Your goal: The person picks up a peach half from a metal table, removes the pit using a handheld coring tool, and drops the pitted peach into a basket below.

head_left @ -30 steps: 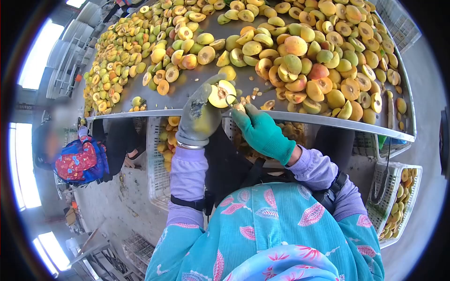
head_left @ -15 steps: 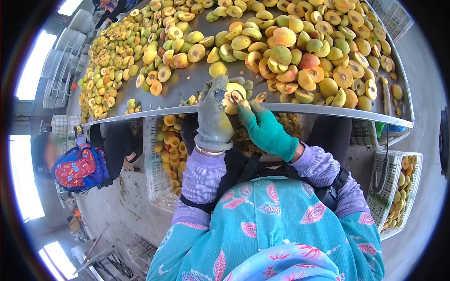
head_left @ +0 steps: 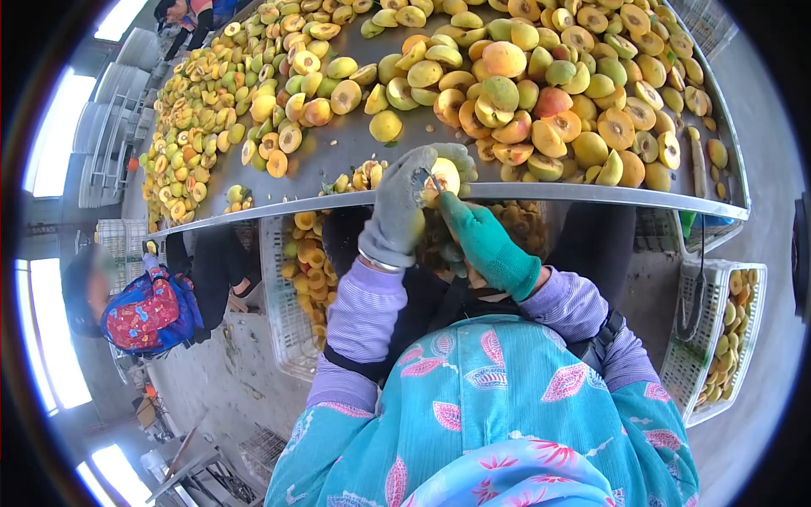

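My left hand, in a worn grey glove, is closed around a yellow fruit half just above the metal table's front edge. My right hand, in a green glove, is closed on a small tool with a thin dark tip, which touches the fruit's cut face. The tool's handle is hidden inside the fingers. A small heap of fruit pieces lies beside my left hand, and one yellow fruit rests beyond it.
Many fruit halves cover the metal table. Below its edge stands a white crate of fruit halves; another crate is at the right. A person in a red and blue top sits at the left, and another is at the far upper left.
The fruit half has turned in my left hand, its cut face now angled sideways. The tool's tip, which was a visible loop, now appears edge-on. Both hands have shifted slightly.
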Motion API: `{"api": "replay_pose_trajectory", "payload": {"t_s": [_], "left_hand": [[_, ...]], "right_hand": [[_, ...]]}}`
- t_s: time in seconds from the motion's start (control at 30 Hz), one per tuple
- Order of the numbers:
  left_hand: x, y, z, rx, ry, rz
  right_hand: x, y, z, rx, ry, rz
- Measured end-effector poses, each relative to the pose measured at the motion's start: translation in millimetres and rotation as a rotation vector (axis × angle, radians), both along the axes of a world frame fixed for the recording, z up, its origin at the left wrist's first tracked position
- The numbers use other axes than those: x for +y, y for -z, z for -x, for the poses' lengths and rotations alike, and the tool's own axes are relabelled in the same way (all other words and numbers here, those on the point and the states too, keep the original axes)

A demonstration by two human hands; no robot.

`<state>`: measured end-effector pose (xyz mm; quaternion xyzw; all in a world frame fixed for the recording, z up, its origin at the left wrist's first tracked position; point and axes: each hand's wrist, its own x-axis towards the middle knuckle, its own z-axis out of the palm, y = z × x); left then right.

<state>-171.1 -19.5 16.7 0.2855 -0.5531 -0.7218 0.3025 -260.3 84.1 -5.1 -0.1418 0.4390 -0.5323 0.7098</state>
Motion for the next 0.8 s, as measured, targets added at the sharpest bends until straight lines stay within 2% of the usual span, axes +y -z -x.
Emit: {"api": "replay_pose_trajectory", "payload": {"t_s": [0.03, 0.1, 0.13, 0.23, 0.27, 0.37, 0.4, 0.5, 0.57, 0.6, 0.67, 0.73, 0.8], "left_hand": [[2.9, -19.3, 0.7, -0.135, 0.044, 0.196], [-8.2, -22.3, 7.3, -0.235, 0.105, -0.022], [-3.1, -25.0, 15.6, -0.262, -0.003, -0.049], [-10.7, -22.5, 13.8, -0.014, 0.196, -0.010], [-9.1, -21.6, 13.2, 0.004, 0.195, -0.045], [3.7, -18.5, 13.9, 0.161, -0.016, -0.400], [5.5, -15.8, 7.5, 0.064, -0.115, -0.100], [2.2, -4.2, -34.2, -0.243, -0.407, 0.817], [-20.3, -34.6, -112.1, 0.094, -0.351, -0.369], [-28.3, -40.9, -136.9, -0.375, -0.346, -0.055], [-44.0, -45.5, -148.4, -1.294, -0.287, 0.640], [-62.3, -48.4, -107.7, -1.230, -0.340, 0.759], [-83.9, -33.7, -50.2, -1.200, -0.377, 0.848]], "right_hand": [[3.5, -3.3, -0.4, 0.072, -0.008, 0.028], [4.6, -8.7, 0.0, 0.224, -0.022, 0.101], [1.3, -10.0, -5.4, 0.030, 0.000, 0.022], [4.0, -14.9, 4.8, -0.969, -0.152, 0.173], [4.5, -14.9, 6.2, -0.946, -0.173, 0.201], [-1.4, -2.5, 10.1, -1.123, -0.292, 0.313], [-4.2, -2.3, 9.7, -1.215, -0.369, 0.382], [7.9, -25.2, -3.6, -1.201, -0.405, 0.295], [19.5, -4.7, 4.4, -1.038, -0.361, 0.143], [22.0, 25.6, 10.4, -0.960, -0.334, 0.031], [18.6, 41.9, 10.6, -0.800, -0.292, -0.134], [17.8, 36.4, 8.3, -0.626, -0.282, -0.263], [12.5, 3.9, 11.5, -0.218, -0.245, -0.141]]}}
